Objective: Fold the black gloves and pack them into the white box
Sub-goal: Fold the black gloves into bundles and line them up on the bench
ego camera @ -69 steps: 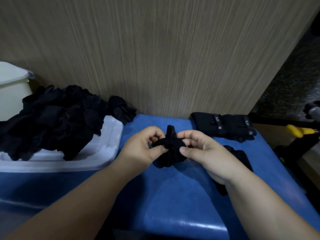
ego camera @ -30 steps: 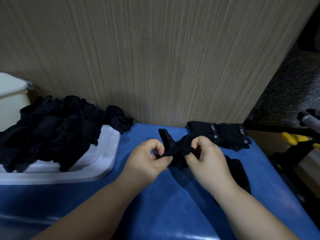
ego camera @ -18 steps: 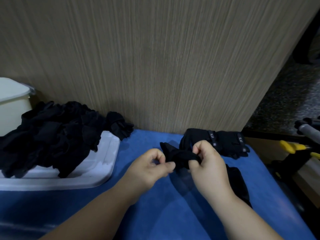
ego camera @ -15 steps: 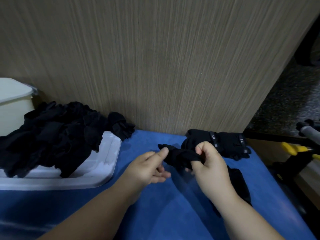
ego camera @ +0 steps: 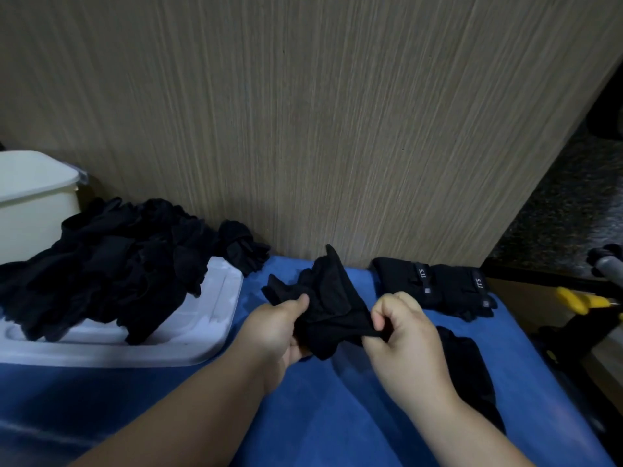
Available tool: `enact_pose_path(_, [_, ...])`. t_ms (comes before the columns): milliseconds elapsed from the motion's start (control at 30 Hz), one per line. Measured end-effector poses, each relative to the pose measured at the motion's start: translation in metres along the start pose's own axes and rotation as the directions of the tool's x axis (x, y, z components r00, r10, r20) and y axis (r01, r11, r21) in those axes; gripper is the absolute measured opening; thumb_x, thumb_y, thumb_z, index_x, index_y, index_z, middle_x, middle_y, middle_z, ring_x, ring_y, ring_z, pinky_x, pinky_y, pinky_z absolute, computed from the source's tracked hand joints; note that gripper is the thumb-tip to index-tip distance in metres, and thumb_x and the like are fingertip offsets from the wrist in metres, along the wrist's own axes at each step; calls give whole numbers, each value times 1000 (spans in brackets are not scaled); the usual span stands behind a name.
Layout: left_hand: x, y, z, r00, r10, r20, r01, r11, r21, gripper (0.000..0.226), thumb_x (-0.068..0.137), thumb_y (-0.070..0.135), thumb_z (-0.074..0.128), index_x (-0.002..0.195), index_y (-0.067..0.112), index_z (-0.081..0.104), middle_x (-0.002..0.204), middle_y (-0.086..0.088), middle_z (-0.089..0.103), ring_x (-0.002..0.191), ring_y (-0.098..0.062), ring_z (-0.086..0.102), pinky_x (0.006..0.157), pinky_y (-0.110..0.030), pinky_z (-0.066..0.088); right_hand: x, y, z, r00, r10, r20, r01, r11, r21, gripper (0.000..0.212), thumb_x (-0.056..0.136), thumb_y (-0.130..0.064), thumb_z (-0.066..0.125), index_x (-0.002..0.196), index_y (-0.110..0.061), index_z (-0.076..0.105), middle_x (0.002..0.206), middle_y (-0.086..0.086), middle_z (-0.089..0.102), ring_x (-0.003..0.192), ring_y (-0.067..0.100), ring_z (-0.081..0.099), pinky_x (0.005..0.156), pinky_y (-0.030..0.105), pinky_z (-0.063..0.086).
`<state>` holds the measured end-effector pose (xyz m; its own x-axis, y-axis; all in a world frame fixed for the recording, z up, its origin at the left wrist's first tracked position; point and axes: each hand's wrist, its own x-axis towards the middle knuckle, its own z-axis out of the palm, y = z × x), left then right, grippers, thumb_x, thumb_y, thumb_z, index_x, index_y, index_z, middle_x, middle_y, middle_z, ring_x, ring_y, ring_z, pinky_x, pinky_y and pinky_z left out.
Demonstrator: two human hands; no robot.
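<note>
A crumpled black glove (ego camera: 332, 305) is held over the middle of the blue table (ego camera: 320, 419), gripped by the left hand (ego camera: 279, 328) with the thumb on top and pinched by the curled fingers of the right hand (ego camera: 401, 335). More gloves (ego camera: 111, 264) are heaped on a white lid (ego camera: 209, 328) at the table's left end; the white box (ego camera: 30, 203) is seen at its far left
</note>
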<state>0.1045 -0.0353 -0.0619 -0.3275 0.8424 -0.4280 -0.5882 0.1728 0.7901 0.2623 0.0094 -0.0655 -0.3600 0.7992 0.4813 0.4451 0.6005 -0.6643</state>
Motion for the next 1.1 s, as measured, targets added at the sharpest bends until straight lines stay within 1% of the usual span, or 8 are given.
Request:
enact_pose_path(300, [7, 4, -9, 983, 140, -115, -122, 982, 146, 27, 94, 33, 58, 111, 13, 62, 98, -8, 74, 89, -27, 71, 85, -48, 56, -2, -2, -5, 950, 95, 297, -136, 983, 121, 34, 67, -51, 70, 76, -27, 48, 73, -16, 50, 60, 4, 45, 57, 15, 34])
enact_pose_path(433, [0, 2, -4, 993, 114, 5, -112, 970, 214, 41, 88, 45, 61, 116, 15, 62, 105, -6, 73, 94, -26, 71, 88, -49, 55, 2, -8, -5, 931, 260, 255, -329, 902, 280, 23, 86, -38, 64, 88, -22, 47, 67, -10, 52, 60, 2, 47, 56, 14, 40])
enact_pose_path(500, [-4, 0, -1, 987, 79, 143, -109, 971, 212, 42, 84, 43, 62, 117, 17, 63, 107, -6, 73, 100, -25, 69, 93, -49, 52, 3, -6, -3, 923, 288, 253, -358, 885, 297, 21, 89, -29, 64, 95, -28, 44, 75, -4, 64, 70, 14, 61, 70, 30, 51])
enact_pose_path(633, [-8, 0, -1, 948, 119, 296, -179, 966, 184, 33, 85, 10, 63, 118, 10, 62, 110, -12, 71, 103, -28, 68, 90, -43, 53, 4, -4, -6, 920, 249, 302, -340, 890, 303, 40, 87, -11, 65, 99, -41, 40, 88, 6, 71, 67, 29, 62, 71, 51, 55])
enact_pose_path(733, [-3, -1, -5, 946, 151, 288, -216, 953, 212, 34, 88, -8, 54, 114, 11, 64, 108, -15, 71, 101, -30, 68, 84, -39, 56, 5, -2, -10, 905, 238, 352, -347, 891, 292, 41, 87, -9, 64, 102, -44, 49, 84, 13, 67, 55, 20, 52, 59, 40, 53])
enact_pose_path(833, [2, -6, -5, 959, 154, 237, -230, 914, 335, 37, 86, -9, 59, 115, 13, 63, 103, -10, 73, 99, -26, 68, 87, -39, 55, 3, 2, -9, 916, 214, 339, -267, 957, 117, 35, 88, -15, 65, 103, -46, 58, 87, -11, 56, 56, -4, 50, 60, 12, 43])
enact_pose_path(967, [11, -8, -12, 935, 344, 89, -273, 534, 801, 55, 80, 18, 74, 127, 22, 47, 111, 8, 60, 97, -7, 58, 85, -21, 44, 0, 3, -6, 911, 207, 357, -89, 944, -319, 49, 86, -37, 65, 132, -37, 48, 116, -13, 39, 97, 0, 50, 85, 7, 37])
enact_pose_path(1100, [13, -7, -19, 901, 424, 91, -226, 280, 933, 60, 79, 38, 73, 127, 23, 41, 115, 5, 47, 98, -9, 50, 81, -20, 38, -3, 1, -2, 951, 71, 302, 66, 906, -419, 48, 86, -26, 61, 133, -25, 53, 129, -8, 35, 124, 10, 37, 98, 11, 28])
